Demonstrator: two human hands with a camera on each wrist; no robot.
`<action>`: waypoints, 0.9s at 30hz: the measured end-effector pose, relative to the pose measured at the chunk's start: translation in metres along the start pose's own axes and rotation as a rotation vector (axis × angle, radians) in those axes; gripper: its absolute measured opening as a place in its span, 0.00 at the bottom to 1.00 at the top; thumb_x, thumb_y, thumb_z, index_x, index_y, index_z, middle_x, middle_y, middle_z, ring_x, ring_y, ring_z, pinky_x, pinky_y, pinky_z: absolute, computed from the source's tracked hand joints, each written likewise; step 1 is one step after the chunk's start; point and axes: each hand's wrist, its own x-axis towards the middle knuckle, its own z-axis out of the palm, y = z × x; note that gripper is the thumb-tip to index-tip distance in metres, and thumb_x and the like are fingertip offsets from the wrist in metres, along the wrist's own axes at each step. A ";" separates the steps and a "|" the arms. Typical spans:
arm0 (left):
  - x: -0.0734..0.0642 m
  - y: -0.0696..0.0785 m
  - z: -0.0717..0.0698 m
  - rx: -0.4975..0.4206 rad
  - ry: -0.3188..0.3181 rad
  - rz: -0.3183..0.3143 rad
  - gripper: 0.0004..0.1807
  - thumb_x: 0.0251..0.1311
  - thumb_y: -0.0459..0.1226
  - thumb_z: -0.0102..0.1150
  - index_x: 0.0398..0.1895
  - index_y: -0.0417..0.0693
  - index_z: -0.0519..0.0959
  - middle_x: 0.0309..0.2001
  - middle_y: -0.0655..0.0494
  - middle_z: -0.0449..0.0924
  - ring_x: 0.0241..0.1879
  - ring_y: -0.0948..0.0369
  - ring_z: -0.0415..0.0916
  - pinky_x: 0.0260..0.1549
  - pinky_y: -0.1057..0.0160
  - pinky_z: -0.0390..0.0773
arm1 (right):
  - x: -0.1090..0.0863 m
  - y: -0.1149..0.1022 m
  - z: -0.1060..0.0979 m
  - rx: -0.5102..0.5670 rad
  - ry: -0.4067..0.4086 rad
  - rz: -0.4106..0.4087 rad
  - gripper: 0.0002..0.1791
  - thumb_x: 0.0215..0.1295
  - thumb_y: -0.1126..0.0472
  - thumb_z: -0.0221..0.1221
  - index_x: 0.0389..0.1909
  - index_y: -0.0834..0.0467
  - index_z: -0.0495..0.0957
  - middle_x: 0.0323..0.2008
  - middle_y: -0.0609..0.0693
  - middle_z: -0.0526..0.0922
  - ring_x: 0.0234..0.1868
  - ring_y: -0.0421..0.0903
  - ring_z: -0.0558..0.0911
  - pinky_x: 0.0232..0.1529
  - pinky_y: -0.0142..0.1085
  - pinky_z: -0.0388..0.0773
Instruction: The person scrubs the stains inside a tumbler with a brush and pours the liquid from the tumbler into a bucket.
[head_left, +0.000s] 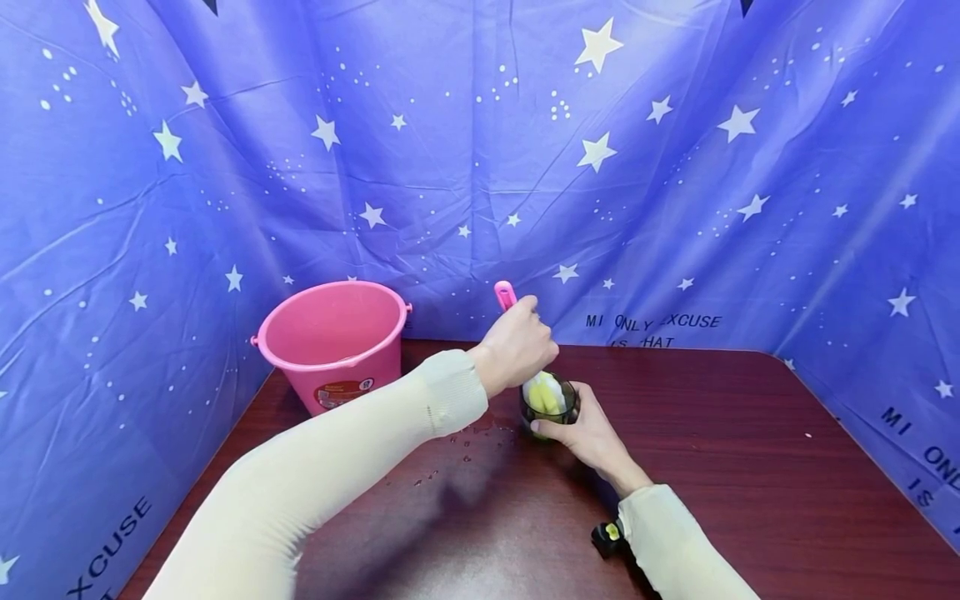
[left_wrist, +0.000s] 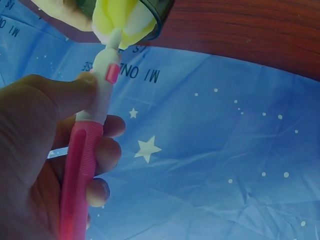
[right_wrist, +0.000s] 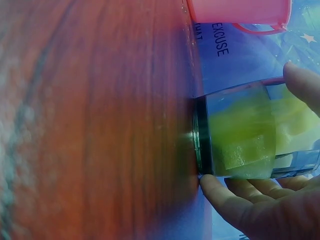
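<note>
My left hand (head_left: 517, 346) grips the pink and white handle of a sponge cup brush (left_wrist: 82, 160), with the thumb pressed along its white neck. Its yellow and white sponge head sits inside a dark tinted drinking glass (right_wrist: 240, 135). Around that glass curl the thumb and fingers of my right hand (head_left: 588, 429), on the glass's right side. The glass stands upright on the table, its thick base at the tabletop in the right wrist view. Most of the sponge shows through the glass wall in that view.
A pink bucket (head_left: 382, 371) stands at the back left of the dark red wooden table (head_left: 712, 450). Water drops (head_left: 467, 457) lie left of the glass. Blue star-printed cloth (head_left: 465, 167) hangs behind and on both sides. A black strap piece (head_left: 606, 540) is at the right cuff.
</note>
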 end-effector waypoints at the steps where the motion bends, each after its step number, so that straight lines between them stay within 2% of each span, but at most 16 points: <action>1: 0.000 0.000 0.000 -0.003 -0.006 0.000 0.08 0.62 0.43 0.52 0.37 0.66 0.81 0.35 0.63 0.83 0.31 0.61 0.75 0.43 0.57 0.60 | 0.002 0.005 0.000 0.006 0.003 -0.001 0.43 0.45 0.57 0.74 0.58 0.62 0.59 0.52 0.58 0.73 0.51 0.52 0.75 0.54 0.44 0.69; 2: 0.001 -0.001 0.001 -0.005 -0.010 0.001 0.08 0.62 0.43 0.52 0.37 0.66 0.81 0.35 0.63 0.83 0.31 0.61 0.75 0.43 0.57 0.60 | 0.004 0.011 0.000 0.012 0.006 -0.001 0.44 0.44 0.56 0.75 0.58 0.61 0.59 0.52 0.58 0.73 0.51 0.51 0.76 0.54 0.43 0.69; 6: 0.002 -0.002 0.002 -0.010 -0.016 -0.001 0.09 0.62 0.44 0.51 0.39 0.66 0.81 0.36 0.63 0.83 0.32 0.61 0.76 0.43 0.56 0.61 | 0.002 0.008 0.000 0.022 0.009 0.010 0.44 0.45 0.59 0.74 0.59 0.62 0.59 0.53 0.58 0.73 0.52 0.51 0.75 0.54 0.42 0.68; 15: 0.002 0.001 0.000 0.014 -0.013 0.015 0.09 0.60 0.45 0.49 0.36 0.65 0.80 0.32 0.62 0.82 0.28 0.62 0.73 0.40 0.58 0.62 | -0.014 -0.025 -0.005 0.004 -0.010 0.007 0.40 0.49 0.62 0.72 0.58 0.68 0.58 0.53 0.62 0.72 0.51 0.54 0.76 0.54 0.45 0.69; 21: 0.001 0.001 -0.003 0.009 0.027 0.032 0.08 0.58 0.45 0.50 0.34 0.64 0.81 0.31 0.62 0.82 0.27 0.62 0.73 0.40 0.57 0.62 | -0.015 -0.027 -0.005 -0.008 -0.014 -0.015 0.40 0.49 0.62 0.72 0.58 0.69 0.58 0.52 0.63 0.72 0.51 0.54 0.76 0.53 0.45 0.70; 25: -0.001 0.001 -0.004 0.004 0.035 0.048 0.07 0.57 0.45 0.51 0.33 0.64 0.81 0.30 0.62 0.82 0.27 0.61 0.74 0.41 0.57 0.62 | -0.013 -0.027 -0.003 -0.014 -0.015 0.009 0.40 0.49 0.62 0.72 0.58 0.67 0.59 0.53 0.61 0.72 0.52 0.54 0.74 0.54 0.43 0.69; 27: -0.002 0.001 -0.004 -0.001 0.038 0.058 0.07 0.57 0.46 0.52 0.32 0.64 0.80 0.30 0.62 0.82 0.26 0.61 0.74 0.41 0.57 0.62 | -0.009 -0.020 -0.002 -0.007 -0.017 0.016 0.40 0.49 0.62 0.72 0.58 0.66 0.59 0.54 0.60 0.71 0.52 0.54 0.74 0.55 0.43 0.68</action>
